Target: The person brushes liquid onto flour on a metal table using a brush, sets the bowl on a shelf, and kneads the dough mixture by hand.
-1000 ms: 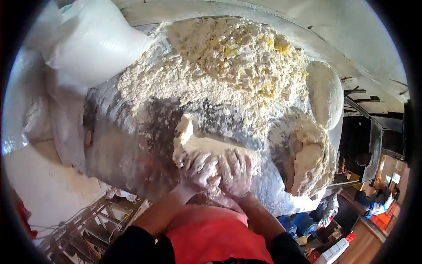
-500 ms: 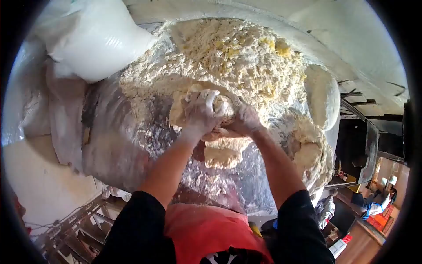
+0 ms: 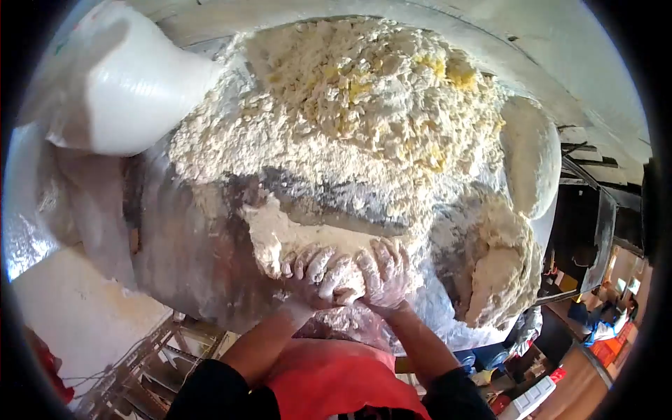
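A pale slab of dough (image 3: 287,234) lies near the front of the floury metal table (image 3: 185,245). My left hand (image 3: 318,276) has its fingers curled over the slab's near edge, gripping it. Right beside it, my right hand (image 3: 385,276) clasps the same edge with bent fingers. Both hands are dusted with flour, and the palms are hidden. Beyond the slab spreads a heap of crumbly flour mixture (image 3: 308,133) with yellow patches. A separate lump of dough (image 3: 500,273) rests to the right.
A full white sack (image 3: 133,84) stands at the back left. On the right edge lies a smooth, pale rounded form (image 3: 533,157). Dark metal framework (image 3: 591,231) stands beyond the table, with a person (image 3: 609,318) farther off. A slatted rack (image 3: 157,364) is at lower left.
Both hands have come back toward my body, the dough's near edge drawn with them. The folded dough now lies more spread out, and bare metal shows between it and the heap.
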Demonstrator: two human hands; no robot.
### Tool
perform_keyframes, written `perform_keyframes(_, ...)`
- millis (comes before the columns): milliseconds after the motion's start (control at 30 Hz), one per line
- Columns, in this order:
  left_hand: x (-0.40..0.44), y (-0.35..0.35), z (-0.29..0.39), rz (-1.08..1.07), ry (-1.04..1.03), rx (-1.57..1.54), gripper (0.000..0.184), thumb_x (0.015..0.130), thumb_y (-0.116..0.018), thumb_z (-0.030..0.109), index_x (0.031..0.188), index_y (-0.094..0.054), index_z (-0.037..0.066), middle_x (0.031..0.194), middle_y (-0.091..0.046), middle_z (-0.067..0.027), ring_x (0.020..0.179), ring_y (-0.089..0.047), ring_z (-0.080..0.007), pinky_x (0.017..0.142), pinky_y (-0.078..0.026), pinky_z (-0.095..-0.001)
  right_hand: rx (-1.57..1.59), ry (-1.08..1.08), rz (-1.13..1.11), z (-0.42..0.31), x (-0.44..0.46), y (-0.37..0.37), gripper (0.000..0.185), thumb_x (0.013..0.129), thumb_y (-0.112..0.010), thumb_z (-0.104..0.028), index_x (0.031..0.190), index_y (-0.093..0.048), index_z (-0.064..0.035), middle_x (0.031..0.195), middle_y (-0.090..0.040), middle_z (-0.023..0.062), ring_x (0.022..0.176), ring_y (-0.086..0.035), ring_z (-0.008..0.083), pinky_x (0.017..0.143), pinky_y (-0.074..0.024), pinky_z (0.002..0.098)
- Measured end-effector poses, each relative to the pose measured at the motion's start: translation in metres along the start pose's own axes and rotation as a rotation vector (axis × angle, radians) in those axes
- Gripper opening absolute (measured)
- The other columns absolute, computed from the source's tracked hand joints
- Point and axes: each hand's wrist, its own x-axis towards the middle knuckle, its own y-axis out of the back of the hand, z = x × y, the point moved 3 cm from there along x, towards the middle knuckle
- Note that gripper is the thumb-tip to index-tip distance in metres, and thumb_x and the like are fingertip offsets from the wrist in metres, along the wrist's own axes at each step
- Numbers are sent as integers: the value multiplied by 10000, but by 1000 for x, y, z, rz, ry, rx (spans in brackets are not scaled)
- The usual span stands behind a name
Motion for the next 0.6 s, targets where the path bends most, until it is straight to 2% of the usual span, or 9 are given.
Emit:
perform_keyframes(100,14,-31,-21,-49,-2,-121,706,941,-506,694,1373,-622,148,1435,-590,-104,1338,-514,-386,1134,-306,-645,39,29,-66,27,43,7,801,798,-705,-622,1373,-613,-72,1303,-605,229,1173,-593,426,964,-459,582)
perform_keyframes(200,9,-85,-41,81,54,-258,731,923,-593,645,1415,-592,105,1456,-581,-136,1385,-466,-435,1190,-245,-638,257,-11,0,46,84,6,737,748,-832,-406,1321,-607,0,1250,-643,244,1045,-658,455,933,-532,534)
perform_keyframes(267,60,-81,-43,-110,209,-170,763,941,-524,686,1444,-565,114,1403,-603,-170,1344,-494,-449,1198,-232,-633,309,-213,-278,58,103,8,797,732,-868,-356,1378,-542,-23,1243,-643,263,1048,-671,439,890,-566,503)
perform_keyframes(333,111,-54,-37,-151,247,-100,597,968,-533,573,1292,-648,84,1326,-628,-190,1302,-522,-390,1163,-329,-538,224,-427,-501,62,114,10,965,701,-906,-365,1477,-417,-64,1294,-616,284,1050,-686,419,860,-589,467)
perform_keyframes(433,141,-24,-43,-592,215,-55,727,928,-520,726,1322,-642,127,1276,-660,-169,1238,-598,-340,1052,-443,-566,37,-378,-466,43,77,2,1182,694,-911,-411,1604,-220,-106,1529,-418,288,1244,-573,461,1025,-494,545)
perform_keyframes(467,160,-14,-53,-991,308,-99,703,933,-519,727,1312,-650,150,1267,-663,-173,1208,-627,-318,1016,-475,-566,-71,-132,-335,22,44,5,1207,694,-904,-423,1618,-193,-112,1574,-362,279,1309,-519,473,1075,-445,586)
perform_keyframes(500,169,28,-41,-947,320,-157,674,939,-525,712,1305,-656,162,1285,-654,-164,1229,-612,-317,1047,-453,-556,25,-3,-321,-15,34,44,1194,693,-882,-474,1617,-219,-110,1573,-360,259,1385,-420,480,1150,-329,633)
perform_keyframes(533,164,60,-29,-910,339,-220,645,945,-530,697,1299,-663,175,1303,-644,-156,1251,-598,-315,1078,-432,-547,87,59,-346,-24,14,51,1131,691,-869,-508,1588,-313,-101,1541,-393,245,1376,-435,453,1150,-329,619)
perform_keyframes(600,92,46,-24,-604,-60,34,552,936,-603,606,1292,-675,190,1328,-629,-126,1289,-567,-319,1128,-361,-562,32,-10,-385,-37,-18,45,1004,707,-858,-509,1532,-417,-143,1503,-435,233,1366,-447,439,1133,-338,616)
